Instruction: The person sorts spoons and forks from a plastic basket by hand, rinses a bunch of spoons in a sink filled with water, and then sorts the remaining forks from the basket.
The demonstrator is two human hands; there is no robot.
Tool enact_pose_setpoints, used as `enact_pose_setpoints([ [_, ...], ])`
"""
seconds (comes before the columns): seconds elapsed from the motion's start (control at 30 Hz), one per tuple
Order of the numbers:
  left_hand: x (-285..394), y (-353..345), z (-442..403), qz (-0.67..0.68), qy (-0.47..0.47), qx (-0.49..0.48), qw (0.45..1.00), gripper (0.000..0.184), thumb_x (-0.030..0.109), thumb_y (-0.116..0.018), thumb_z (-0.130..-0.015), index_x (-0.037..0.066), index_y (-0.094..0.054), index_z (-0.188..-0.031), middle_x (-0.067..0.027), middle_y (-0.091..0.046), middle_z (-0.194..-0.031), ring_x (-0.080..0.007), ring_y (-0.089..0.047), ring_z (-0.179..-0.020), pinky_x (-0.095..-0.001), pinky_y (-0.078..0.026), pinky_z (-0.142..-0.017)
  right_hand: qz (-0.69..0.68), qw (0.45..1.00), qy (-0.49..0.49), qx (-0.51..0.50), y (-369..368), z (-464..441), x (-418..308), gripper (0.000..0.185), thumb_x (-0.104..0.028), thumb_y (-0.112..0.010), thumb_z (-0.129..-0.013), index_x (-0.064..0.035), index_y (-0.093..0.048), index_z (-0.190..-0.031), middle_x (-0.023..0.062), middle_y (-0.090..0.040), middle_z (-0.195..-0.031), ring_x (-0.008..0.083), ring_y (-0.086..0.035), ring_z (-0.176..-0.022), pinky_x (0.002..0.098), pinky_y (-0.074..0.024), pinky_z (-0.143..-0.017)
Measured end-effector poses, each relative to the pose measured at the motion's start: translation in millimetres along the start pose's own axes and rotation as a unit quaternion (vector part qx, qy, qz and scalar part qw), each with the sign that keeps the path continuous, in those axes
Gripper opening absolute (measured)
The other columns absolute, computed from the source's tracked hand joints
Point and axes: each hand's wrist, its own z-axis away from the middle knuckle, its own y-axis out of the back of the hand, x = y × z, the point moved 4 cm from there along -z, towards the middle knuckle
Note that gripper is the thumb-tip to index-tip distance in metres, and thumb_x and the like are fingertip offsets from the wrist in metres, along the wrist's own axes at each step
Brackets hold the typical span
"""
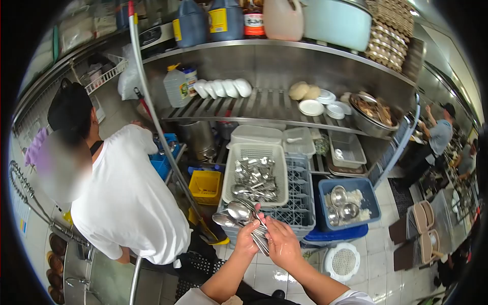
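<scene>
A bunch of metal spoons (240,209) is held between my two hands, bowls pointing up and to the left. My left hand (247,239) is closed round the handles. Against the handle ends from the other side presses my right hand (282,243), its fingers bent over them; the palm side is partly hidden. Just beyond the spoons, a white plastic basket (281,168) holds a pile of metal cutlery (255,175). It rests on a grey compartmented dish rack (301,185).
A co-worker in a white shirt (129,193) stands close on the left by a sink (109,269). A blue tub (375,206) with ladles is at right, beside a white stool (341,262). A metal pole (147,96) and slatted shelf (274,109) stand ahead.
</scene>
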Motion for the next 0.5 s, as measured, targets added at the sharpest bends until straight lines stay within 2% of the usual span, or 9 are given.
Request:
enact_pose_setpoints([
  [0.07, 26, 12, -24, 0.004, -0.007, 0.038, 0.999, 0.055, -0.002, -0.068, -0.091, 0.003, -0.051, -0.143, -0.0064, -0.070, -0.104, -0.0199, -0.068, -0.097, -0.0366, -0.058, -0.090, 0.039, 0.998, 0.030, -0.040, -17, -27, -2, 0.049, -0.008, -0.065, -0.094, 0.0022, -0.057, -0.141, 0.0254, -0.060, -0.140, 0.0460, -0.057, -0.127, 0.0502, -0.0460, -0.108],
  [0.1, 40, 19, -37, 0.002, -0.011, 0.041, 0.999, 0.042, -0.003, -0.069, -0.090, 0.001, -0.058, -0.131, -0.0073, -0.069, -0.100, -0.0193, -0.068, -0.092, -0.0351, -0.058, -0.087, 0.020, 0.996, 0.021, -0.088, -34, -36, 8, 0.059, -0.014, -0.065, -0.096, -0.0003, -0.048, -0.150, 0.0300, -0.043, -0.155, 0.0505, -0.045, -0.138, 0.0530, -0.0380, -0.115],
  [0.13, 54, 24, -48, 0.000, -0.016, 0.043, 0.999, 0.042, -0.003, -0.069, -0.090, 0.001, -0.058, -0.131, -0.0073, -0.069, -0.100, -0.0193, -0.068, -0.092, -0.0351, -0.058, -0.087, 0.015, 0.996, 0.024, -0.090, -44, -45, 10, 0.059, -0.014, -0.065, -0.096, -0.0003, -0.048, -0.150, 0.0300, -0.043, -0.155, 0.0505, -0.045, -0.138, 0.0530, -0.0380, -0.115],
  [0.23, 104, 17, -88, -0.150, -0.056, 0.085, 0.983, 0.039, 0.000, -0.074, -0.089, 0.002, -0.058, -0.125, -0.0078, -0.067, -0.098, -0.0207, -0.068, -0.089, -0.0374, -0.059, -0.081, 0.007, 0.983, 0.007, -0.184, -68, -81, 26, 0.074, -0.025, -0.064, -0.098, -0.0081, -0.032, -0.162, 0.0313, -0.012, -0.169, 0.0519, -0.026, -0.151, 0.0516, -0.0238, -0.123],
  [0.27, 123, 11, -102, -0.165, -0.076, 0.057, 0.982, 0.037, 0.001, -0.078, -0.087, 0.001, -0.061, -0.120, -0.0081, -0.067, -0.099, -0.0211, -0.068, -0.089, -0.0371, -0.059, -0.078, -0.016, 0.982, -0.008, -0.187, -72, -84, 37, 0.073, -0.025, -0.066, -0.098, -0.0083, -0.034, -0.162, 0.0294, -0.013, -0.170, 0.0501, -0.024, -0.153, 0.0513, -0.0229, -0.123],
  [0.33, 162, 10, -134, -0.236, -0.100, 0.110, 0.960, 0.037, -0.001, -0.080, -0.085, 0.001, -0.062, -0.117, -0.0075, -0.068, -0.101, -0.0203, -0.068, -0.090, -0.0368, -0.058, -0.078, -0.046, 0.979, -0.078, -0.184, -69, -88, 55, 0.071, -0.028, -0.068, -0.097, -0.0084, -0.040, -0.159, 0.0277, -0.021, -0.169, 0.0478, -0.028, -0.152, 0.0492, -0.0249, -0.123],
  [0.37, 181, 1, -148, -0.246, -0.146, 0.095, 0.953, 0.035, -0.003, -0.080, -0.084, 0.002, -0.064, -0.115, -0.0069, -0.069, -0.102, -0.0191, -0.068, -0.090, -0.0354, -0.057, -0.079, -0.055, 0.973, -0.109, -0.195, -70, -81, 74, 0.068, -0.029, -0.070, -0.096, -0.0079, -0.045, -0.156, 0.0298, -0.028, -0.165, 0.0475, -0.035, -0.148, 0.0490, -0.0297, -0.121],
  [0.4, 205, 0, -168, -0.323, -0.219, 0.084, 0.917, 0.032, -0.006, -0.078, -0.084, 0.002, -0.066, -0.113, -0.0062, -0.070, -0.103, -0.0181, -0.069, -0.091, -0.0342, -0.057, -0.081, -0.063, 0.967, -0.139, -0.204, -69, -72, 93, 0.066, -0.030, -0.073, -0.094, -0.0074, -0.050, -0.152, 0.0320, -0.035, -0.161, 0.0472, -0.043, -0.144, 0.0489, -0.0346, -0.119],
  [0.5, 273, 1, -215, -0.462, -0.298, 0.096, 0.830, 0.035, -0.014, -0.075, -0.081, 0.000, -0.066, -0.112, -0.0076, -0.071, -0.107, -0.0187, -0.070, -0.096, -0.0339, -0.057, -0.085, -0.021, 0.954, -0.144, -0.263, -66, -33, 152, 0.057, -0.025, -0.077, -0.091, -0.0061, -0.061, -0.141, 0.0320, -0.055, -0.144, 0.0436, -0.058, -0.130, 0.0454, -0.0454, -0.109],
])
